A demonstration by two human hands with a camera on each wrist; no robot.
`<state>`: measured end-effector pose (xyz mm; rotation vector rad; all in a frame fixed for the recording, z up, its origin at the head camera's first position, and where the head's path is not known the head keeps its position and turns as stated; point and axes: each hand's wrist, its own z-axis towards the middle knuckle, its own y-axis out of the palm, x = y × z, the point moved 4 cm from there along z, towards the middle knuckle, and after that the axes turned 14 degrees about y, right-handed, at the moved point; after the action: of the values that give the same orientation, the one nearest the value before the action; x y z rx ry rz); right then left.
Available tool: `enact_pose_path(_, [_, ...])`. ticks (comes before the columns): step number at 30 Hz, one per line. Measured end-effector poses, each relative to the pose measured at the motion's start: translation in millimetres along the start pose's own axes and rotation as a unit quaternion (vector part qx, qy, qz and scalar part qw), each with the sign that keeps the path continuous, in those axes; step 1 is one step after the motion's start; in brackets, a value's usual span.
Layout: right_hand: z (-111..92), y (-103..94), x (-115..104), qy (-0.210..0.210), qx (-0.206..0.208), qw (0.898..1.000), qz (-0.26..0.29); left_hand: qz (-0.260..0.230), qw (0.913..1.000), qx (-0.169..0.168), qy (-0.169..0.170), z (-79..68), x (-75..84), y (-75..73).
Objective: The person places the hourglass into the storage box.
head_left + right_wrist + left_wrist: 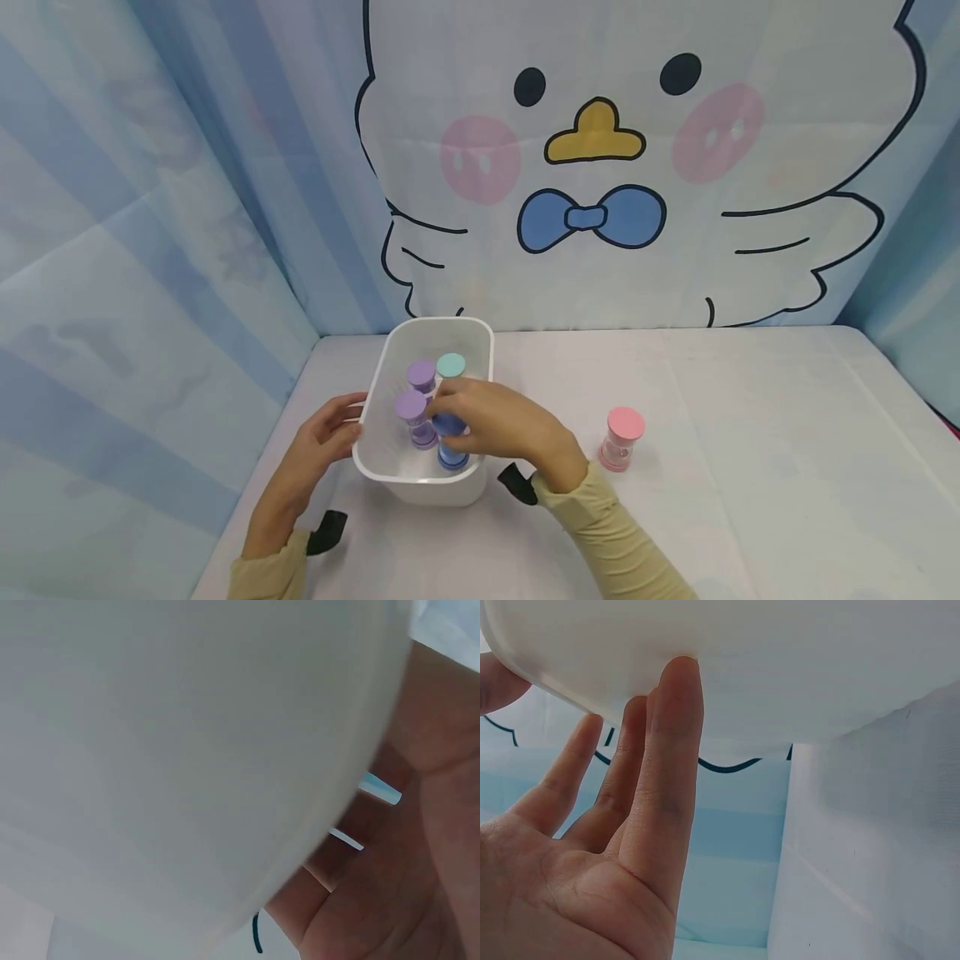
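A white plastic bin (435,493) stands on the table, holding several small hourglasses with coloured caps. My right hand (506,421) reaches over the bin's right rim and pinches a blue hourglass (449,425) near the front. Beside it are two purple hourglasses, one nearer (410,405) and one farther (422,374), with a teal-capped hourglass (452,364) behind. With fairly straight fingers, my left hand (318,442) touches the bin's left side, its thumb by the rim. In the right wrist view the bin wall (172,765) hides the right fingertips.
A pink hourglass (621,437) stands upright on the white tabletop (772,467), right of the bin and my right forearm. Behind the table hangs a curtain (600,283) with a cartoon bird, and a blue striped curtain (135,333) runs along the left.
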<state>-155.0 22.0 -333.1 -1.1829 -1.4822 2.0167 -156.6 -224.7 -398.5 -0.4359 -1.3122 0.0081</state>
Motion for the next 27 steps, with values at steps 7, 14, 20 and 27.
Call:
enact_pose_path(7, [3.2,10.6,3.2,0.004,-0.015,1.000,-0.009,0.002,0.9999,-0.002,0.012,0.5,-0.3,-0.2])
enact_pose_path(14, [6.4,17.1,1.7,0.003,-0.027,0.999,-0.024,0.009,0.9998,-0.001,0.017,0.4,-2.9,-0.7])
enact_pose_path(20, [7.8,19.0,-1.9,0.018,-0.051,0.998,-0.038,0.017,0.9996,0.001,0.021,0.8,-2.3,-0.2])
enact_pose_path(27, [10.8,21.0,-4.2,0.036,-0.074,0.995,-0.051,0.011,0.9997,0.000,0.022,0.5,-3.7,-1.1])
